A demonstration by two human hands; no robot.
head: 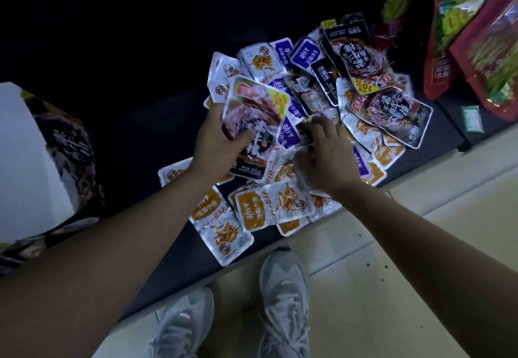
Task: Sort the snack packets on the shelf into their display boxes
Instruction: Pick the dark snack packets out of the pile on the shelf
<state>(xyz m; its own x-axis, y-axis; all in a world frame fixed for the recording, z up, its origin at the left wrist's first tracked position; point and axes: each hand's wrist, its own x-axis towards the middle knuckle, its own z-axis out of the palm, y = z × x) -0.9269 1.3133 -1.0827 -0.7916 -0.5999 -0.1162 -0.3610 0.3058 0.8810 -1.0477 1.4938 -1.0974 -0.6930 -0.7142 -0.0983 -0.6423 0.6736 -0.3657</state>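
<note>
Sorting step, judged early, most packets unsorted. Left grip (221, 139) is grasping a held stack (252, 122) of dark steak-print packets, thumb across the front face and fingers behind, just above the middle of the pile (311, 96). Right grip (328, 155) is down on the pile with fingers spread. The thumb side is blurred, so cannot tell if it pinches a packet or only presses.

The pile sits mid-shelf on the dark shelf (173, 248) and runs from the back down to the front edge:
- Orange fish packets (274, 209) lie nearest the front edge, one of them close to tipping over it.
- Purple packets (305, 52) are toward the back.
- Loose steak packets (392, 110) are toward the right end.

Handling, as a judgement: packets are light, thin, soft foil with a glossy, slippery face. They slide over each other and fan out of a stack if held loosely. Best to take one by a sealed edge or corner, or clamp a stack flat across its middle. Overlaps mean that lifting one drags its neighbours.

Display box (56, 144) stands at the left end of the shelf, well apart from the pile, with its white flap up and dark print on its side. Its inside is not visible.

Around the shelf:
- Big red bags (476, 57) lean at the right end, just beside the pile.
- A small green tag (472, 119) sits on the front edge there.
- Shoes (283, 287) on the tiled floor (392, 259) are below the front edge.

In the way: mixed overlapping kinds, and the flap may crowd the box opening
</note>
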